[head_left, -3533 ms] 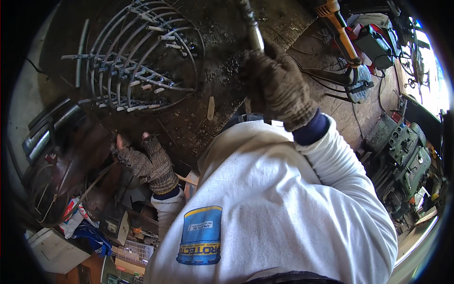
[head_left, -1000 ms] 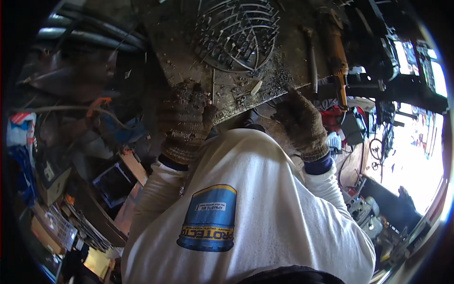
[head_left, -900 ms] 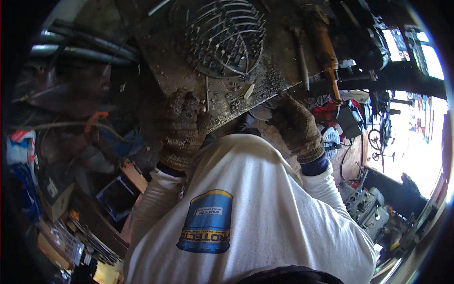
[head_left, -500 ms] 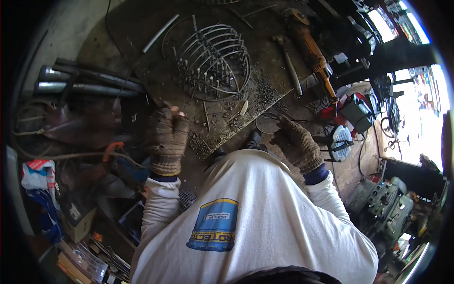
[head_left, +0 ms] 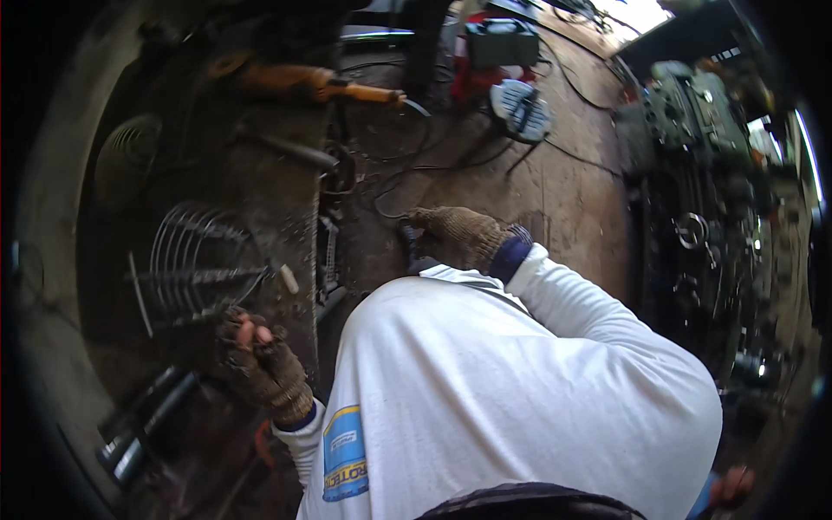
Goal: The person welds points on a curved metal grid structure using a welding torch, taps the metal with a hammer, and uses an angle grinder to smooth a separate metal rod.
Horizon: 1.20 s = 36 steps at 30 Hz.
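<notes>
Cage (head_left: 206, 276) lies just beside the left hand (head_left: 267, 360).

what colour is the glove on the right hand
Brown. The knitted glove on the right hand shows best in the head view.

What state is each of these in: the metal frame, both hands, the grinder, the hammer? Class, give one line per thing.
Metal frame: resting on the table.
Left hand: gloved, partly curled beside the frame; grip unclear.
Right hand: gloved, above the floor; grip unclear.
Grinder: lying down, overhanging the table's edge; running or off, unclear.
Hammer: lying down.
</notes>
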Tool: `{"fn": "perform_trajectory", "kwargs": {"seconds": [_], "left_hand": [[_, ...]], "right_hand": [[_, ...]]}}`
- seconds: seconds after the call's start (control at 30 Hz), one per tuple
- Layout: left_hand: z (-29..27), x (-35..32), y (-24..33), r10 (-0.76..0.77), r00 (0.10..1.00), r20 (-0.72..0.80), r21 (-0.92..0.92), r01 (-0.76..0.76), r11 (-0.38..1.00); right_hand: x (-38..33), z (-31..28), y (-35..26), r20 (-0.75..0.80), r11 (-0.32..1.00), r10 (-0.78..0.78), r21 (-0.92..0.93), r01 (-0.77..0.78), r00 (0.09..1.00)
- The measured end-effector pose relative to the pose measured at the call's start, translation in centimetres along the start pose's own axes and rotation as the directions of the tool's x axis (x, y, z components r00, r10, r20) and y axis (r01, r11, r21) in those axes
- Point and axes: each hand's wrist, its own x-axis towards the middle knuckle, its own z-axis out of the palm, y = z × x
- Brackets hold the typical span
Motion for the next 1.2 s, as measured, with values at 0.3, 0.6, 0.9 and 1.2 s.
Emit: {"fn": "perform_trajectory", "kwargs": {"seconds": [0.3, 0.6, 0.9, 1.2], "left_hand": [[6.3, 0.8, 6.0, 0.066, 0.932, 0.357, -0.115, -0.027, 0.993], [17.9, -1.9, 10.5, -0.514, 0.541, 0.665, 0.107, 0.612, 0.783], [20.2, -9.5, 12.8, -0.734, 0.112, 0.67, 0.702, 0.225, 0.675], [21.4, -10.9, 15.3, -0.895, -0.046, 0.443, 0.878, 0.222, 0.423]], "right_hand": [[-0.8, 7.7, 26.9, 0.067, 0.858, 0.391, 0.334, -0.39, 0.918], [4.0, 2.8, 57.6, 0.192, 0.12, 0.916, 0.707, -0.697, 0.353], [13.0, -0.1, 72.9, 0.136, 0.061, 0.939, 0.838, -0.543, 0.315], [14.3, -3.2, 76.4, 0.042, 0.197, 0.961, 0.589, -0.783, 0.274]]}}
